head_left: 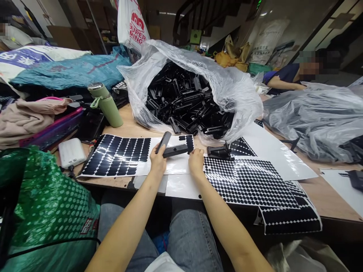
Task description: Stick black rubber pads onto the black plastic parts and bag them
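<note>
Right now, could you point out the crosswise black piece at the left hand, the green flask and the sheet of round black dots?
Crosswise black piece (176, 151): head view, on its long face.
Green flask (110, 108): head view, on its body below the lid.
Sheet of round black dots (249, 179): head view, mid dotted area.

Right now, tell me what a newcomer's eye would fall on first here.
Probably the big translucent bag, gaping open at the upper middle of the picture, heaped with black parts. Next, below it, the left hand with dark, long pieces, and the sheet of black dots to the right of the right hand.
</note>
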A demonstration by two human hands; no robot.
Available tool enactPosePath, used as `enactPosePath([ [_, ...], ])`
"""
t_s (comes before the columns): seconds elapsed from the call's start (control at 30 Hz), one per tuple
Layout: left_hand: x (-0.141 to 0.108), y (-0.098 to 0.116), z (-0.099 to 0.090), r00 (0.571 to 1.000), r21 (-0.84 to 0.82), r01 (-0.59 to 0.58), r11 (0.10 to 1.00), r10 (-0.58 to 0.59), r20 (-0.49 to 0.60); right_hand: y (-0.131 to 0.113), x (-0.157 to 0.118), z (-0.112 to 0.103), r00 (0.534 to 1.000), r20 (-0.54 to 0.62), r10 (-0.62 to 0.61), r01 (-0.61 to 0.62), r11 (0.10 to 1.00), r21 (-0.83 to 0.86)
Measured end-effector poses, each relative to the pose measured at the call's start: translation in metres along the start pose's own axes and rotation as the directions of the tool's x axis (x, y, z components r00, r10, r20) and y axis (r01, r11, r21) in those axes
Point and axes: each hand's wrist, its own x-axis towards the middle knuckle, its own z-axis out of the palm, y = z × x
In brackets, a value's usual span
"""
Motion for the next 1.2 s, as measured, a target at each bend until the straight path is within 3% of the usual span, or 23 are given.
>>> enactPosePath([
  [0.13,0.005,-0.007,0.022,1.0,-0.002,-0.006,1.0,0.006,0.001,-0.004,-0.01,-0.009,0.997,0.036,-0.073,0.07,0.993,0.095],
  [0.27,-0.002,0.013,0.015,0.999,0.006,0.04,0.999,-0.04,0.022,-0.005,-0.024,-0.041,0.99,0.057,-0.129,0.104,0.942,0.319],
  [0.37,-0.024,0.04,-0.002,0.987,0.028,0.086,0.996,-0.089,0.137,-0.008,-0.035,-0.071,0.985,0.153,-0.078,-0.04,0.763,0.645],
  [0.43,-0.044,0.055,-0.01,0.974,0.063,0.101,0.993,-0.112,0.197,-0.013,-0.042,-0.087,0.953,0.287,-0.097,-0.152,0.666,0.731],
  [0.5,-0.062,0.065,-0.015,0.971,0.101,0.105,0.989,-0.124,0.206,-0.019,-0.05,-0.096,0.911,0.389,-0.139,-0.214,0.645,0.733],
  [0.6,-0.081,0.07,-0.018,0.974,0.121,0.113,0.986,-0.134,0.181,-0.024,-0.061,-0.099,0.881,0.443,-0.165,-0.236,0.657,0.716],
  [0.83,-0.098,0.068,-0.02,0.98,0.119,0.118,0.986,-0.135,0.145,-0.021,-0.075,-0.098,0.9,0.409,-0.151,-0.167,0.747,0.644],
  [1.2,-0.107,0.063,-0.021,0.986,0.066,0.096,0.993,-0.104,0.133,-0.024,-0.083,-0.104,0.91,0.397,-0.121,-0.174,0.756,0.63],
])
